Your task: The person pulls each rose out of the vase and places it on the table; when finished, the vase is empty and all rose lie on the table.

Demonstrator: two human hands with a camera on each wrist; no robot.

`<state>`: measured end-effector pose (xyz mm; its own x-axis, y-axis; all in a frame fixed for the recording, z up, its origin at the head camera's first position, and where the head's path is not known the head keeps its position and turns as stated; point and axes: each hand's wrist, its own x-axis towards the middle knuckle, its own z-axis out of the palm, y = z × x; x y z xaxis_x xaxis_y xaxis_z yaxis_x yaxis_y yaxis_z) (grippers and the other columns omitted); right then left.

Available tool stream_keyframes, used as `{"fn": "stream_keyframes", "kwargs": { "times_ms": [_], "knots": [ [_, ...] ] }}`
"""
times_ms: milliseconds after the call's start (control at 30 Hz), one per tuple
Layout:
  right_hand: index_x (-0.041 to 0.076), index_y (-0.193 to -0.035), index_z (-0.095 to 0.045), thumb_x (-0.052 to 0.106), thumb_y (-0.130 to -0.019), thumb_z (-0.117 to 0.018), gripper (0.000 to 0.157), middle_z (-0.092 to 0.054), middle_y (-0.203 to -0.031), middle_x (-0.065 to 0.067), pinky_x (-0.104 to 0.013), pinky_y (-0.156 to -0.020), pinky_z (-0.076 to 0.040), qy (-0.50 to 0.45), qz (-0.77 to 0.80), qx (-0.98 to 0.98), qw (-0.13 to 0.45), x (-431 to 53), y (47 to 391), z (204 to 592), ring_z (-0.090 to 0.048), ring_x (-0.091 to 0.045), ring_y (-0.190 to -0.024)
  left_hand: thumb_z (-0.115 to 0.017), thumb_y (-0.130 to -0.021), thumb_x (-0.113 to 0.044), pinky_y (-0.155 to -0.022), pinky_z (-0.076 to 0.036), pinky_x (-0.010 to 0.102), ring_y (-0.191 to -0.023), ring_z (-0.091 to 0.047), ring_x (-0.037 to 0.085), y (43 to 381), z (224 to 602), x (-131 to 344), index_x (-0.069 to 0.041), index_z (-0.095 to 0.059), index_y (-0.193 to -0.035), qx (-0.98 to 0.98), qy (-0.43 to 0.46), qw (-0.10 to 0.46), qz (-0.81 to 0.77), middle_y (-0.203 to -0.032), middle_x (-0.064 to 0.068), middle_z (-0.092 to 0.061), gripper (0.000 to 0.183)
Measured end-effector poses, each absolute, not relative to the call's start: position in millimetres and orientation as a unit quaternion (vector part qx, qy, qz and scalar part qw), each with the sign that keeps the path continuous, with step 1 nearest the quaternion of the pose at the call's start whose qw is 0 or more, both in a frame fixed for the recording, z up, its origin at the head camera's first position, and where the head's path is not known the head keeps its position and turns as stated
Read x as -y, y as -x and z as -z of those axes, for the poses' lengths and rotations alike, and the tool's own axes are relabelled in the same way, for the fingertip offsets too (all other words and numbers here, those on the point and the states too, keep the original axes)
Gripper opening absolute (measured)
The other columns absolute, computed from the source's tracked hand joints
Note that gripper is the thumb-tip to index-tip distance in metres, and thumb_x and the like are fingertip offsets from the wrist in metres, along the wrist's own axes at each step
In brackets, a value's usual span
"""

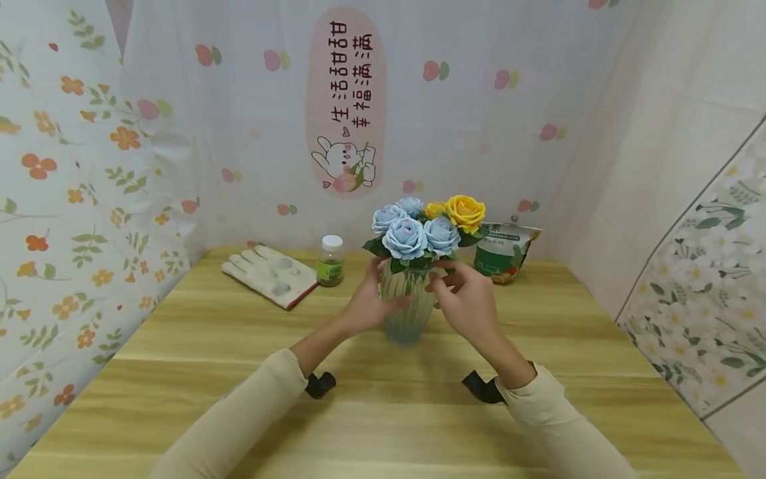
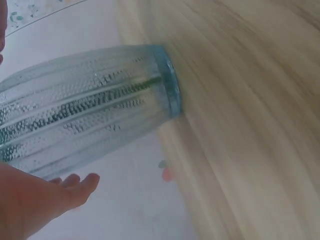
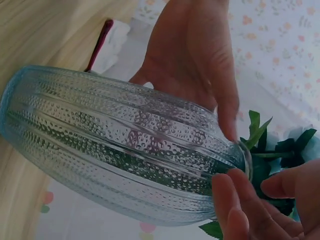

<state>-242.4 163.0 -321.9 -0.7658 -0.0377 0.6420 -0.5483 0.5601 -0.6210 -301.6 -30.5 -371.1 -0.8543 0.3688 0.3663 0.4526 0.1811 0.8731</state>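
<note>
A ribbed clear glass vase (image 1: 402, 319) stands on the table, its pale blue base (image 2: 170, 82) against the wood. Blue roses (image 1: 405, 238) and yellow roses (image 1: 465, 213) fill its mouth above green leaves (image 1: 377, 247). On the left side, my left hand (image 1: 366, 303) reaches up with loosely extended fingers at the vase's neck. Its finger (image 3: 229, 112) lies close to the rim in the right wrist view. My right hand (image 1: 469, 303) is at the right of the neck, fingertips (image 3: 222, 187) right at the rim. Between its thumb and fingers a gap shows, with leaves (image 3: 260, 172) behind.
Behind, to the left, lie a white work glove (image 1: 269, 273) and a small white-capped jar (image 1: 331, 261). A green and white pouch (image 1: 505, 253) stands behind the vase on the right. Patterned curtains (image 1: 239, 133) enclose the table (image 1: 389, 426).
</note>
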Motion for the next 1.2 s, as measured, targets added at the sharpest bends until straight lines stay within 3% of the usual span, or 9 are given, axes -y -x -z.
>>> {"fn": "stream_keyframes", "kwargs": {
  "times_ms": [67,267,567,700,900,1200],
  "knots": [
    [0.001,-0.105,-0.068,0.009,-0.095,-0.062,0.015,-0.073,-0.070,-0.007,-0.030,-0.038,-0.043,-0.169,-0.453,0.824,0.296,-162,245,322,-0.061,-0.011,-0.045,-0.077,-0.086,-0.033,-0.111,-0.029,0.055,-0.141,-0.035,0.033,302,371,27,-0.011,-0.019,-0.148,0.754,0.274,0.041,0.595,-0.155,0.017,-0.032,0.088],
    [0.000,-0.105,-0.070,0.008,-0.094,-0.062,0.016,-0.072,-0.069,-0.009,-0.032,-0.039,-0.044,-0.165,-0.484,0.808,0.293,-160,248,323,-0.063,-0.029,-0.047,-0.076,-0.087,-0.022,-0.115,-0.019,0.055,-0.148,-0.020,0.036,301,371,20,-0.006,-0.012,-0.151,0.740,0.261,0.056,0.617,-0.159,0.018,-0.022,0.092],
    [-0.002,-0.108,-0.069,0.010,-0.094,-0.063,0.019,-0.071,-0.068,-0.012,-0.030,-0.040,-0.044,-0.156,-0.498,0.801,0.295,-158,254,323,-0.062,-0.023,-0.045,-0.076,-0.087,-0.029,-0.116,-0.017,0.054,-0.149,-0.017,0.035,302,370,16,-0.004,-0.012,-0.152,0.742,0.255,0.078,0.615,-0.159,0.018,-0.020,0.094],
    [-0.002,-0.104,-0.072,0.009,-0.095,-0.063,0.017,-0.070,-0.067,-0.014,-0.027,-0.041,-0.045,-0.156,-0.501,0.800,0.291,-159,257,323,-0.062,-0.027,-0.046,-0.077,-0.087,-0.030,-0.116,-0.018,0.054,-0.149,-0.018,0.035,304,370,14,-0.005,-0.012,-0.152,0.742,0.259,0.085,0.612,-0.160,0.019,-0.021,0.095],
    [-0.008,-0.103,-0.071,0.004,-0.095,-0.061,0.017,-0.069,-0.068,-0.020,-0.024,-0.039,-0.041,-0.151,-0.512,0.802,0.269,-155,258,320,-0.063,-0.036,-0.047,-0.078,-0.087,-0.019,-0.117,-0.018,0.052,-0.149,-0.020,0.029,306,371,12,-0.008,-0.011,-0.153,0.741,0.278,0.114,0.600,-0.160,0.011,-0.022,0.095],
    [-0.015,-0.101,-0.066,-0.004,-0.094,-0.058,0.015,-0.066,-0.068,-0.028,-0.022,-0.045,-0.048,-0.174,-0.529,0.790,0.256,-146,235,297,-0.062,-0.048,-0.051,-0.075,-0.088,-0.011,-0.117,-0.015,0.054,-0.149,-0.017,0.030,306,373,10,-0.004,-0.009,-0.153,0.722,0.299,0.116,0.613,-0.160,0.015,-0.019,0.093]
  ]
}}
